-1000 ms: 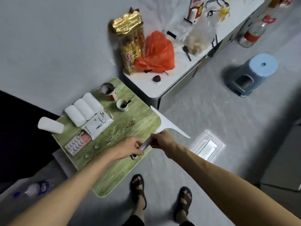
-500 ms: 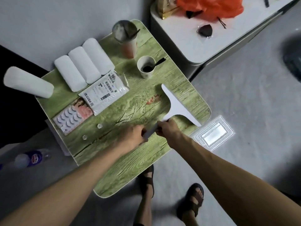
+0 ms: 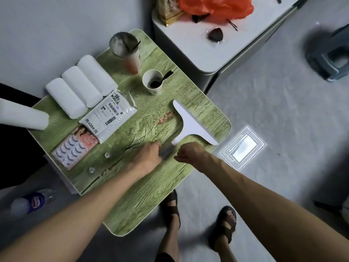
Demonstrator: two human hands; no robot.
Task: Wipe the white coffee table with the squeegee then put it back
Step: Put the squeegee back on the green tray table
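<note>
The white squeegee (image 3: 190, 123) lies flat on the green wood-grain side table (image 3: 143, 195), its blade near the table's right edge and its grey handle pointing toward me. My left hand (image 3: 149, 156) grips the end of the handle. My right hand (image 3: 190, 152) sits with curled fingers just right of the handle, below the blade; motion blur hides whether it still holds it. The white coffee table (image 3: 181, 48) stands behind the green table at the top.
On the green table are three white rolls (image 3: 81, 86), a shipping pouch (image 3: 111, 116), an eyelash pack (image 3: 73, 148), a tall cup (image 3: 126, 52), a small paper cup (image 3: 153, 82) and a red smear (image 3: 166, 117). A stool (image 3: 328, 59) stands right. An orange bag (image 3: 215, 6) lies on the coffee table.
The squeegee came from beside the coffee table's corner onto the green table and now lies flat. My right hand has slid off the neck of the handle to its right side.
</note>
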